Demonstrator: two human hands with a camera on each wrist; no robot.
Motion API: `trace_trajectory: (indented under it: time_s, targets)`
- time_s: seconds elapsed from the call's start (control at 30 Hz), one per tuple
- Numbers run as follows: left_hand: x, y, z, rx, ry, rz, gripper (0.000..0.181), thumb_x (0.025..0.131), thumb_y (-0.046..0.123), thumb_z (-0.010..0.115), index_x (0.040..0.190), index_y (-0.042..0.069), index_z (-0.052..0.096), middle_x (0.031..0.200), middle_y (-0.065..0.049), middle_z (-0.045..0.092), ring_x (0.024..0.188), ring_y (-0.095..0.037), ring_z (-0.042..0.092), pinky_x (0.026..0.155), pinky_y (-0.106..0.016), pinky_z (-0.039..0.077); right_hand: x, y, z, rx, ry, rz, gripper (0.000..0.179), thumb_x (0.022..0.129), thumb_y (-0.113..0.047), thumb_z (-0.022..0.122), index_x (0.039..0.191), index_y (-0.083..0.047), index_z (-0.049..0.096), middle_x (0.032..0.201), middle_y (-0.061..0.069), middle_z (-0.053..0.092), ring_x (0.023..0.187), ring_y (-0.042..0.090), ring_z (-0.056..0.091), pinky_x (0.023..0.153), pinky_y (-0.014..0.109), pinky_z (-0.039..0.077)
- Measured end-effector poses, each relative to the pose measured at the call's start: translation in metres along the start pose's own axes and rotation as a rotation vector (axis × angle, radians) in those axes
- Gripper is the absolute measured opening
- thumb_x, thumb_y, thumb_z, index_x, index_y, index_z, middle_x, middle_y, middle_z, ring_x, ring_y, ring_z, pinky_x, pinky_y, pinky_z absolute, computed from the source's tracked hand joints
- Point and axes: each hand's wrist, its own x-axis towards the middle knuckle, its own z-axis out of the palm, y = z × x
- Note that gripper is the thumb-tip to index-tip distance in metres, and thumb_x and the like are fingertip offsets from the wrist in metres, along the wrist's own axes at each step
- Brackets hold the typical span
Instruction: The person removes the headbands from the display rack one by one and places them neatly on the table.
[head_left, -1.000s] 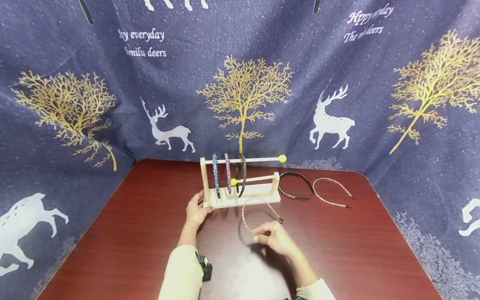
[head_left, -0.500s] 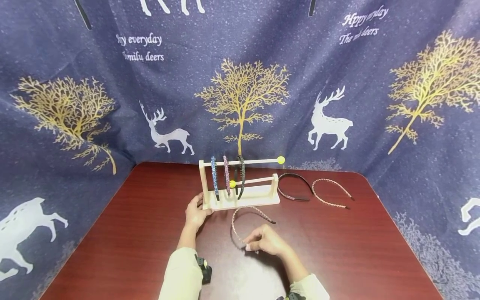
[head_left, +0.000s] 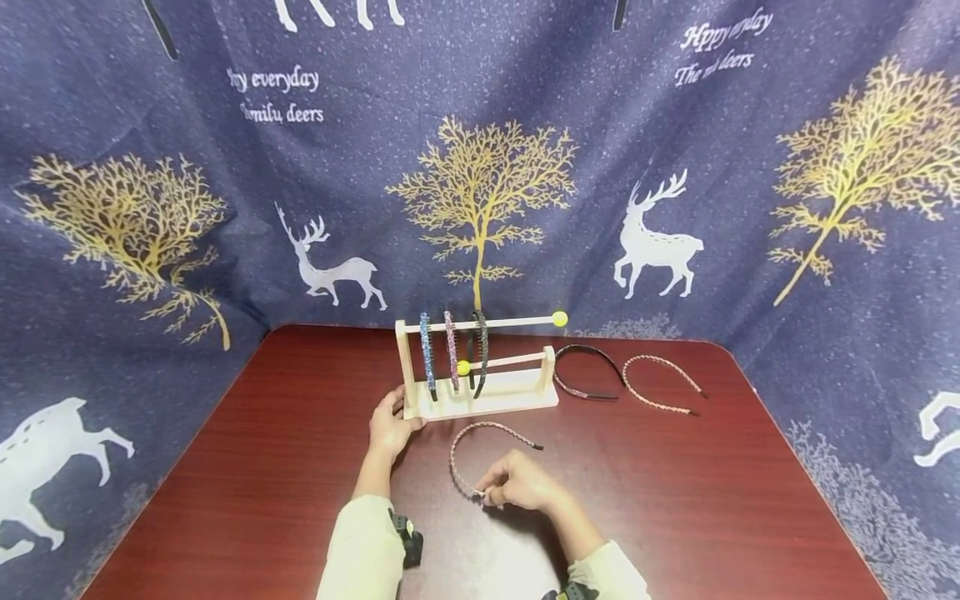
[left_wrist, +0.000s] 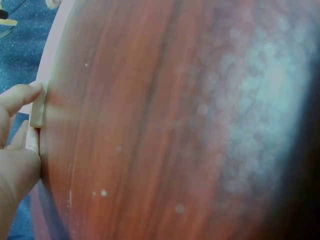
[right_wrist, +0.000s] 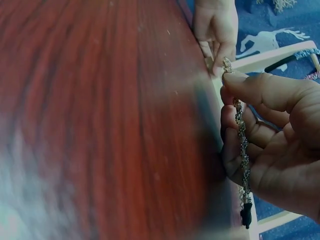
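Note:
My right hand [head_left: 517, 482] pinches a thin braided, beaded headband [head_left: 454, 454] near one end, between thumb and fingertips. In the right wrist view the beaded band [right_wrist: 244, 155] runs down past the fingers to a black tip. My left hand [head_left: 391, 427] holds the left end of a pale wooden headband stand [head_left: 517, 392]. In the left wrist view the thumb and fingers lie on either side of the base's end [left_wrist: 38, 107]. On the stand's upper bar [head_left: 525, 321] hang a blue glittery headband [head_left: 427, 354], a pink one [head_left: 452, 350] and a black one [head_left: 482, 358].
Right of the stand, a dark headband [head_left: 588, 396] and another braided light headband [head_left: 660, 406] lie on the red-brown table [head_left: 712, 500]. Yellow balls cap the upper bar [head_left: 559, 319] and the lower bar [head_left: 463, 367]. A patterned blue cloth [head_left: 525, 83] hangs behind the table.
The right hand has moved left and toward the person with the beaded headband, which now appears lower and in front of the stand. The left hand stays at the stand's left end.

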Motion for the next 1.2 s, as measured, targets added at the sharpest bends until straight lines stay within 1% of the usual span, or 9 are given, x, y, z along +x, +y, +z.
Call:
trace_trajectory:
  time_s: [0.23,0.43,0.63,0.7,0.8,0.9,1.0,1.1,1.2]
  targets:
    - [-0.001,0.002,-0.001,0.001,0.004,-0.008,0.072,0.058,-0.013,0.067,0.124,0.002,0.042,0.119,-0.02,0.045,0.106,-0.032,0.046,0.083,-0.034,0.043,0.008,-0.003,0.011,0.022,-0.011,0.008,0.024,0.059,0.013,0.062,0.079,0.0,0.067,0.062,0.005,0.062,0.05,0.011,0.055,0.047,0.024,0.048]
    - [-0.002,0.002,0.0,-0.001,-0.001,-0.015,0.071,0.058,-0.013,0.067,0.124,0.004,0.042,0.118,-0.019,0.045,0.105,-0.031,0.046,0.083,-0.034,0.043,0.011,-0.006,0.017,0.036,-0.027,0.031,0.029,0.06,0.014,0.061,0.086,0.0,0.065,0.065,0.006,0.062,0.053,0.013,0.056,0.046,0.027,0.049]
    - [-0.001,0.002,0.0,0.017,0.009,-0.009,0.072,0.058,-0.011,0.068,0.123,0.004,0.043,0.117,-0.018,0.047,0.104,-0.03,0.048,0.083,-0.033,0.043,0.01,-0.006,0.013,0.092,-0.042,-0.014,0.03,0.062,0.014,0.059,0.09,0.004,0.063,0.07,0.011,0.063,0.056,0.013,0.057,0.048,0.029,0.05]
    - [-0.001,0.001,0.0,0.017,0.013,-0.005,0.072,0.057,-0.011,0.068,0.123,0.004,0.043,0.116,-0.019,0.047,0.103,-0.031,0.048,0.083,-0.034,0.043,0.01,-0.004,0.012,0.133,-0.052,-0.035,0.03,0.063,0.015,0.058,0.091,0.006,0.062,0.072,0.014,0.062,0.058,0.017,0.058,0.049,0.03,0.05]
    - [0.0,0.002,-0.001,0.016,0.011,-0.002,0.072,0.057,-0.011,0.068,0.123,0.004,0.043,0.116,-0.019,0.047,0.103,-0.031,0.048,0.083,-0.034,0.043,0.007,-0.012,0.007,0.161,-0.052,-0.061,0.03,0.065,0.015,0.056,0.094,0.009,0.059,0.077,0.019,0.062,0.063,0.025,0.059,0.055,0.033,0.051]
    - [0.0,0.002,-0.001,0.006,0.006,0.006,0.072,0.058,-0.012,0.067,0.124,0.003,0.042,0.117,-0.02,0.046,0.104,-0.032,0.047,0.083,-0.035,0.043,0.004,-0.025,0.0,0.165,-0.009,-0.081,0.03,0.07,0.01,0.057,0.099,0.009,0.057,0.084,0.023,0.06,0.07,0.028,0.059,0.062,0.031,0.05]
    - [0.0,0.002,-0.001,0.005,0.005,0.003,0.072,0.058,-0.012,0.068,0.124,0.004,0.042,0.117,-0.02,0.046,0.104,-0.032,0.047,0.083,-0.034,0.043,0.002,-0.033,-0.008,0.134,0.067,-0.091,0.031,0.075,0.001,0.059,0.106,0.004,0.055,0.09,0.023,0.058,0.074,0.023,0.058,0.065,0.029,0.049]
    - [0.0,0.001,-0.001,0.011,0.005,-0.01,0.073,0.057,-0.011,0.068,0.124,0.005,0.043,0.117,-0.019,0.047,0.104,-0.031,0.048,0.082,-0.034,0.044,0.001,-0.036,-0.016,0.177,0.132,-0.091,0.036,0.077,-0.002,0.059,0.112,0.003,0.051,0.098,0.025,0.054,0.078,0.023,0.056,0.066,0.038,0.049]
    - [0.0,0.0,-0.001,0.007,0.002,-0.009,0.073,0.057,-0.012,0.068,0.124,0.005,0.043,0.118,-0.019,0.047,0.104,-0.031,0.047,0.082,-0.033,0.044,0.004,-0.033,-0.025,0.266,0.193,-0.092,0.04,0.078,-0.003,0.058,0.116,0.003,0.047,0.104,0.026,0.051,0.083,0.03,0.055,0.069,0.048,0.047]
